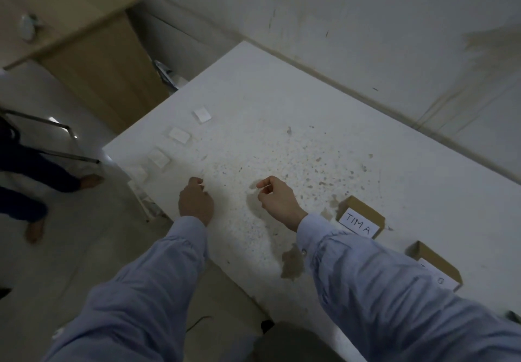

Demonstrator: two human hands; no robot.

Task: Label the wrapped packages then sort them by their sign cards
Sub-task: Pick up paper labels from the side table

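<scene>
Both hands hover low over a white, speckled, stained table [324, 125], well apart. The left hand [196, 201] is curled loosely with nothing visible in it. The right hand [277, 199] pinches thumb and forefinger together; whether a small label is between them I cannot tell. Beyond the left hand runs a row of small flat white squares [179, 135]. Right of the right hand stand two brown cardboard boxes, the nearer one [361, 216] carrying a white card reading "TIMA", the other [435, 266] blurred.

A matt, speckled and stained white table [324, 125] is seen; brown cardboard boxes [362, 206] are fronted with white paper cards [358, 226].
</scene>
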